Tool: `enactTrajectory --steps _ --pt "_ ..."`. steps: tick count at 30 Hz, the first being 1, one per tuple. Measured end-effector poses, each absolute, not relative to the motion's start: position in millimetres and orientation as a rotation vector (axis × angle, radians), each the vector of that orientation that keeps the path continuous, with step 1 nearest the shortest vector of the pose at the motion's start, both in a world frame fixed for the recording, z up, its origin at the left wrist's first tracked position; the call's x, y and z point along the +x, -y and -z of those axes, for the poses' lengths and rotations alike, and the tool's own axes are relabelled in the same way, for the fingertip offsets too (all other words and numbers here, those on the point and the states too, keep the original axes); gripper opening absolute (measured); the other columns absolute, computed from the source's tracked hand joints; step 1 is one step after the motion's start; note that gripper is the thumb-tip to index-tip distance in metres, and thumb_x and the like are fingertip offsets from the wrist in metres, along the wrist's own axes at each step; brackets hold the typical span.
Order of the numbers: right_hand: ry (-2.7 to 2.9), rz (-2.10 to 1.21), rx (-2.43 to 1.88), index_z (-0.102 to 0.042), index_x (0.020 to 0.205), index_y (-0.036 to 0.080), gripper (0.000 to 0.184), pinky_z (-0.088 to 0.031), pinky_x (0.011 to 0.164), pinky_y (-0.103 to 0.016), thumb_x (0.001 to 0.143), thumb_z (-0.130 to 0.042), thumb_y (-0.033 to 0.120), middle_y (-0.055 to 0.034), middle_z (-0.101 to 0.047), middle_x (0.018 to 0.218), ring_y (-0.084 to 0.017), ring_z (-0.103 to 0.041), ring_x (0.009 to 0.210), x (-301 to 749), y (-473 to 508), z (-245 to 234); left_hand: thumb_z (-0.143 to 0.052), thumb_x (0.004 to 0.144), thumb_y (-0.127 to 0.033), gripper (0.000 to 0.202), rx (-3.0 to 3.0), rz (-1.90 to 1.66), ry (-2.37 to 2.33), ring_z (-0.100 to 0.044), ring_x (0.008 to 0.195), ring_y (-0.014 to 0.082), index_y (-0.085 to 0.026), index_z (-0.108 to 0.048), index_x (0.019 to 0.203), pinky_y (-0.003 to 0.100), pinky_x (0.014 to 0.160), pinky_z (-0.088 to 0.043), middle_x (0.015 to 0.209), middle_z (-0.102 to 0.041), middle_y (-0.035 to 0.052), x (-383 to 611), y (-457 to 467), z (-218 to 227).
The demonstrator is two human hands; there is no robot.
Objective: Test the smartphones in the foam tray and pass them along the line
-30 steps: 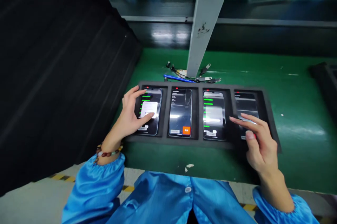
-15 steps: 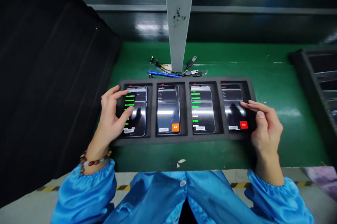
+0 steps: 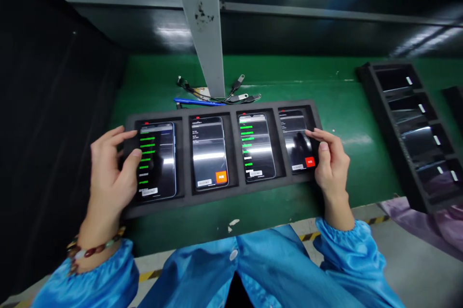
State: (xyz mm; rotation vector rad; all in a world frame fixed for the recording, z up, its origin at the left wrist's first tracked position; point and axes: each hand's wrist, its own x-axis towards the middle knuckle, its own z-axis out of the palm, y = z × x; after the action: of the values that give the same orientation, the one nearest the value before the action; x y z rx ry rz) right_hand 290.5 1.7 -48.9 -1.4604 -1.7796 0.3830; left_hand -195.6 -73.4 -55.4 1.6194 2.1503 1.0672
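Note:
A black foam tray (image 3: 213,198) lies on the green bench, with several smartphones in its separate slots. My left hand (image 3: 112,168) is at the tray's left end, thumb and index finger apart beside the leftmost phone (image 3: 159,163); that screen shows green lines. At the other end, my right hand (image 3: 333,161) has its fingers parted, and the index fingertip reaches the right edge of the rightmost phone (image 3: 294,141), which shows a red box. Between them lie a phone with an orange box (image 3: 210,154) and another with green lines (image 3: 258,146). Neither hand grasps a phone.
Behind the tray, short black cables (image 3: 235,98) and a blue pen (image 3: 198,102) lie by a grey post (image 3: 204,23). Another black tray (image 3: 394,139) holding phones stands at right, near a person's lilac sleeve (image 3: 408,221). A black curtain (image 3: 54,129) hangs at left.
My view has shifted right and tilted, bringing more of the right-hand tray into sight. My left hand has drawn back from the leftmost screen towards the tray's edge. The right hand stays by its phone.

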Motion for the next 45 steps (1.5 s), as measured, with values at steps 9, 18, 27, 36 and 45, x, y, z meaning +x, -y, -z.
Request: enactTrajectory --steps 9,18,27,36,45 --pt "1.792 -0.349 -1.506 -0.069 0.141 0.025 0.039 -0.041 0.132 -0.067 0.118 -0.042 0.040 -0.0123 -0.073 0.151 -0.033 -0.056 0.157 292.6 -2.5 48.1 -0.068 0.101 -0.045 0.045 1.594 -1.053 -2.152 -0.054 0.153 0.0384 -0.026 -0.069 0.143 0.063 0.123 -0.050 0.161 -0.058 0.0146 -196.3 73.9 58.6" --pt "1.759 -0.385 -1.495 -0.072 0.140 0.022 0.039 -0.045 0.131 -0.060 0.117 -0.046 0.039 -0.0161 -0.074 0.148 -0.033 -0.063 0.151 287.0 -0.2 44.6 -0.066 0.107 -0.041 0.043 1.584 -1.044 -2.113 -0.053 0.154 0.0326 -0.024 -0.067 0.146 0.052 0.124 -0.048 0.161 -0.057 0.0154 -195.1 76.7 58.1" --pt "1.762 -0.311 -1.486 -0.073 0.142 0.025 0.040 -0.048 0.128 -0.064 0.116 -0.048 0.041 -0.0126 -0.076 0.146 -0.034 -0.065 0.148 289.5 -0.2 50.4 -0.059 0.110 -0.044 0.040 1.577 -1.027 -2.115 -0.053 0.156 0.0302 -0.032 -0.066 0.148 0.048 0.124 -0.048 0.163 -0.057 0.0089 -196.6 79.6 60.4" --pt "1.768 -0.262 -1.487 -0.075 0.141 0.027 0.040 -0.048 0.127 -0.066 0.115 -0.048 0.041 -0.0115 -0.077 0.143 -0.035 -0.066 0.148 289.2 -1.3 52.1 -0.056 0.112 -0.044 0.038 1.587 -1.011 -2.146 -0.054 0.155 0.0309 -0.028 -0.068 0.144 0.052 0.126 -0.048 0.160 -0.060 0.0101 -194.0 78.0 55.3" --pt "1.804 -0.242 -1.444 -0.079 0.138 0.027 0.039 -0.050 0.124 -0.061 0.114 -0.051 0.039 -0.0119 -0.079 0.138 -0.035 -0.068 0.141 288.5 -0.5 51.7 -0.073 0.102 -0.029 0.034 2.214 -0.909 -2.027 -0.049 0.156 0.0398 -0.025 -0.077 0.136 0.063 0.130 -0.041 0.169 -0.052 0.0130 -159.1 84.0 25.4"
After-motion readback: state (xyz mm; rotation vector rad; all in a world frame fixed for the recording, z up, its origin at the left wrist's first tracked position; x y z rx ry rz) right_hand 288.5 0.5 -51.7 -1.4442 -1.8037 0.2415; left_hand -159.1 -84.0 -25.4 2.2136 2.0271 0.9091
